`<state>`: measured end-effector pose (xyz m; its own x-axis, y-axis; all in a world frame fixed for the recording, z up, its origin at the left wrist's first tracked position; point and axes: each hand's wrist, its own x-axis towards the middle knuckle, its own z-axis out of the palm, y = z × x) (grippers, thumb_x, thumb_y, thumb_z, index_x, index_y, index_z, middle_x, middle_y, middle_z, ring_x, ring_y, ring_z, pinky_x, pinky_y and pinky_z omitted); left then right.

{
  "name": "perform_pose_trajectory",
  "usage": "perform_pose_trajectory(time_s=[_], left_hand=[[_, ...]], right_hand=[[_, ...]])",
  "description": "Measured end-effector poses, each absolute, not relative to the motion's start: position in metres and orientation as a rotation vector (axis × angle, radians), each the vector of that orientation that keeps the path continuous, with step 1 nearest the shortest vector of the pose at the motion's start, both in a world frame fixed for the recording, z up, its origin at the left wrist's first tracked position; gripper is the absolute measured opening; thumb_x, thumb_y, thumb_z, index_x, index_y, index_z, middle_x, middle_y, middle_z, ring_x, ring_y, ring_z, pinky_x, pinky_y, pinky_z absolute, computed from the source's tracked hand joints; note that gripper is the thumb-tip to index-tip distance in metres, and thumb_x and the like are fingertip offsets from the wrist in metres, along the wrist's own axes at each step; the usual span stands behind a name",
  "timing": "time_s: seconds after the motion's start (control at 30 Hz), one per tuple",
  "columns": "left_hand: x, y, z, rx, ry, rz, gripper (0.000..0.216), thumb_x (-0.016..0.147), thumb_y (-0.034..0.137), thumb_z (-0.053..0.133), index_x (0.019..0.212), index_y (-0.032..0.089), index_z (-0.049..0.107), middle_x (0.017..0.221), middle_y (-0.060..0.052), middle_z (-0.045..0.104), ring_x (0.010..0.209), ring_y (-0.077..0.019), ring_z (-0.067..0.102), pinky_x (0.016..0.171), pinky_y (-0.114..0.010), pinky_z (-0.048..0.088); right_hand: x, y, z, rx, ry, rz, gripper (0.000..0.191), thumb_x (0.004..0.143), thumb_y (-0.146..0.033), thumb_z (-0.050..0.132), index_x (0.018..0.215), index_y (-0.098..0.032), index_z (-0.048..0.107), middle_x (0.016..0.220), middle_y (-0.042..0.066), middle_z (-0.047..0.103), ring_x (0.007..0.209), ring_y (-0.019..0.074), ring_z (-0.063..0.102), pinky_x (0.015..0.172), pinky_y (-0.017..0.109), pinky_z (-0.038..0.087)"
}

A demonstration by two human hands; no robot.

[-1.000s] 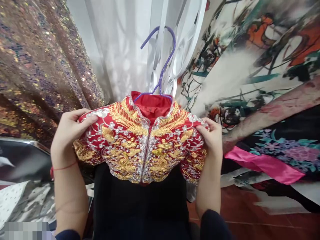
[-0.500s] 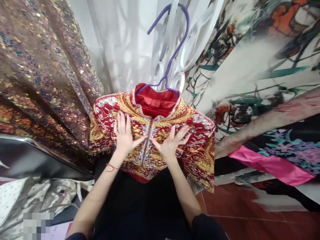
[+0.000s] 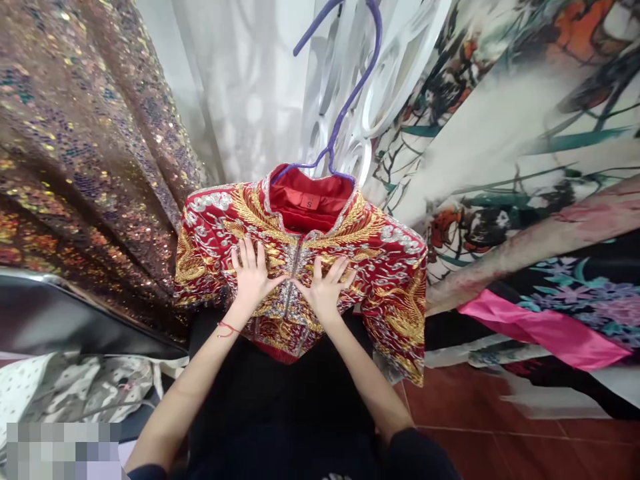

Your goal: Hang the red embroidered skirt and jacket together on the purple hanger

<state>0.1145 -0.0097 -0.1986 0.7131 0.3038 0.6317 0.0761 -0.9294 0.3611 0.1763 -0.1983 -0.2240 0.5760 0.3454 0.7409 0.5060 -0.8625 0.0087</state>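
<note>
A red jacket [image 3: 395, 293] with gold and silver embroidery hangs on a purple hanger [image 3: 345, 113] in front of me. Its stand collar encloses a red lining with a size label [image 3: 309, 202] marked "S". My left hand [image 3: 253, 277] lies flat on the chest, fingers spread upward, with a red string bracelet on the wrist. Flat on the other side of the front zip [image 3: 295, 267] rests my right hand [image 3: 326, 288], fingers apart. Both thumbs point inward and nearly meet at the zip. Neither hand grips the cloth.
Sequinned fabric [image 3: 90, 133] hangs at the left above a black glossy panel [image 3: 75, 320]. White scrollwork [image 3: 385, 93] stands behind the hanger. Patterned cloth [image 3: 525, 127] and a bright pink ribbon [image 3: 540, 333] hang at the right, over a red tiled floor [image 3: 465, 400].
Both hands have slid slightly down the jacket's chest, and the right hand has moved inward toward the zip. The hanger hook appears higher in view, its top now cut off.
</note>
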Motion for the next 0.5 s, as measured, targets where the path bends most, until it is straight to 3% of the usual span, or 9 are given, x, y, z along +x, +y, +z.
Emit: perform_pose_trajectory(time_s=[0.07,0.17,0.27,0.33,0.4,0.43,0.5], left_hand=[[0.113,-0.007,-0.207,2.617,0.313,1.035,0.115,0.071,0.078,0.067,0.152,0.002,0.036,0.161,-0.037,0.020,0.156,-0.0463,0.007,0.123,-0.069,0.001],[0.103,0.001,-0.201,2.589,0.287,1.222,0.118,0.069,0.075,0.072,0.156,0.009,0.028,0.165,-0.033,0.014,0.156,-0.0455,0.005,0.123,-0.069,0.005],[0.086,0.019,-0.168,2.456,0.325,1.557,0.118,0.074,0.070,0.071,0.161,0.017,0.012,0.169,-0.025,0.009,0.158,-0.0405,0.008,0.125,-0.065,0.011],[0.078,0.038,-0.138,2.322,0.426,1.680,0.105,0.084,0.065,0.062,0.161,0.014,0.011,0.169,-0.023,0.010,0.158,-0.0372,0.009,0.127,-0.060,0.011],[0.077,0.062,-0.114,2.181,0.499,1.653,0.089,0.094,0.064,0.048,0.157,0.008,0.022,0.166,-0.022,0.022,0.154,-0.0332,0.026,0.126,-0.052,0.022],[0.078,0.075,-0.108,2.121,0.471,1.601,0.081,0.097,0.065,0.039,0.151,0.005,0.035,0.158,-0.021,0.038,0.145,-0.0314,0.040,0.122,-0.049,0.030],[0.083,0.095,-0.106,2.039,0.459,1.290,0.078,0.095,0.074,0.029,0.118,0.008,0.062,0.120,-0.014,0.067,0.112,-0.0259,0.062,0.101,-0.041,0.050]], right_hand=[[0.173,-0.197,-0.234,-2.614,-0.787,-1.186,0.084,0.088,-0.060,0.064,0.153,-0.014,0.038,0.155,0.036,0.031,0.148,0.0499,0.021,0.106,0.074,0.023],[0.165,-0.204,-0.229,-2.487,-0.878,-1.373,0.085,0.087,-0.059,0.065,0.155,-0.019,0.031,0.155,0.032,0.033,0.146,0.0459,0.028,0.106,0.067,0.029],[0.160,-0.229,-0.200,-2.260,-0.891,-1.518,0.086,0.086,-0.054,0.066,0.156,-0.023,0.026,0.154,0.026,0.036,0.143,0.0426,0.037,0.107,0.061,0.035],[0.163,-0.258,-0.175,-2.145,-0.824,-1.601,0.084,0.085,-0.046,0.067,0.156,-0.025,0.026,0.152,0.022,0.039,0.140,0.0411,0.042,0.104,0.058,0.041],[0.174,-0.291,-0.152,-2.089,-0.651,-1.674,0.081,0.086,-0.042,0.066,0.155,-0.026,0.027,0.151,0.021,0.040,0.137,0.0397,0.045,0.102,0.058,0.044],[0.180,-0.308,-0.143,-2.083,-0.519,-1.638,0.081,0.085,-0.045,0.067,0.153,-0.023,0.029,0.150,0.022,0.041,0.137,0.0398,0.044,0.103,0.059,0.044],[0.193,-0.334,-0.132,-2.092,-0.353,-1.402,0.079,0.086,-0.055,0.064,0.149,-0.015,0.036,0.144,0.025,0.047,0.134,0.0387,0.048,0.104,0.058,0.044]])
